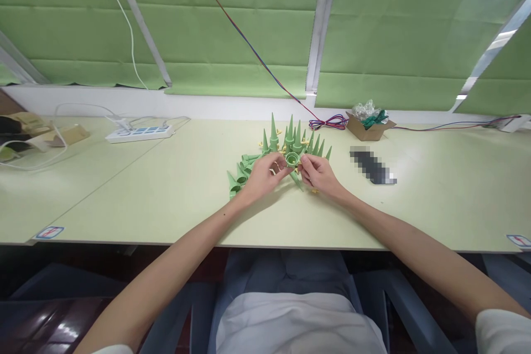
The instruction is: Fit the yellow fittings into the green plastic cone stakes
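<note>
- A hollow green piece [292, 160] is up between the two hands, over the near-middle part of the desk [166, 199], with its round open end facing the head camera.
- The left hand [267, 172] has its thumb and fingers curved round the left side of that piece, holding it.
- The right hand [318, 172] is narrow, its thumb and fingertips drawn together at the piece's right edge; whether they grip the piece itself or a small part beside it cannot be told.
- Just behind the hands, upright green cones [274, 135] stand close together, small yellow parts [306, 141] among them.
- Beside the left hand, more green cones [238, 180] lie on the desk, some with their open ends toward the camera.
- To the right, well apart from the right hand, lies a dark object [371, 165], blurred by pixelation.
- Behind it, a small cardboard box [367, 133] holds crumpled clear plastic [365, 109] and something dark green; a red-and-blue cable coil [328, 122] sits just beside the box.
- Far left, a white power strip [141, 134] rests on the desk, below green blinds [232, 38].
</note>
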The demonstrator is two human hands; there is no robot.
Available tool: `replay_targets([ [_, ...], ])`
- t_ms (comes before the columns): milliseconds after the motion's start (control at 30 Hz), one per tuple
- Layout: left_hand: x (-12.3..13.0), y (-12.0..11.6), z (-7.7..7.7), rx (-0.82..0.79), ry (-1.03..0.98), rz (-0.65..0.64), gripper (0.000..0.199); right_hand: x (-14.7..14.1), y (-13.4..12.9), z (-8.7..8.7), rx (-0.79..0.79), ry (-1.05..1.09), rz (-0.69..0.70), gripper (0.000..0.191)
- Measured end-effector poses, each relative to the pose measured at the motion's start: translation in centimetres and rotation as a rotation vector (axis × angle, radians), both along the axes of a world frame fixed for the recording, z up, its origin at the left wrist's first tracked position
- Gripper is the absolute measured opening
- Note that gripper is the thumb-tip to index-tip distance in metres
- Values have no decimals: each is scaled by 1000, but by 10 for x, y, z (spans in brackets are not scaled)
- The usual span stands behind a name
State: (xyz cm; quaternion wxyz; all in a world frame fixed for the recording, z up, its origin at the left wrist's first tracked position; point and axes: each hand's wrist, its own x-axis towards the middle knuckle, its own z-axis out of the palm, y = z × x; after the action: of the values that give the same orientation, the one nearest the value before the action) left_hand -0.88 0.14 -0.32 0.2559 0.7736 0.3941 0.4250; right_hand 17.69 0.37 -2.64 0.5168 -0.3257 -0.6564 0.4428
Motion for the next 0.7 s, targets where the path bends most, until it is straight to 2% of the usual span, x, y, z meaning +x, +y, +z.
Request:
replay_targets([
  [133, 0, 1, 2, -199, -61, -72, 32, 1, 1, -1, 44, -26, -14, 47],
  [267, -2, 3, 3, -477, -230, -194, 38, 3, 1, -1, 97, -54, -28, 44],
  [400, -3, 4, 5, -679, -349, -282, 45, 4, -1, 1, 132, -85, -27, 42],
  [533, -2, 4, 7, -797, -397, -314, 46, 4, -1, 2, 126, -118, -10, 42],
  [700, -2, 4, 6, -834, -451, -326, 45, 3, -1, 1, 93, -102, 23, 42],
])
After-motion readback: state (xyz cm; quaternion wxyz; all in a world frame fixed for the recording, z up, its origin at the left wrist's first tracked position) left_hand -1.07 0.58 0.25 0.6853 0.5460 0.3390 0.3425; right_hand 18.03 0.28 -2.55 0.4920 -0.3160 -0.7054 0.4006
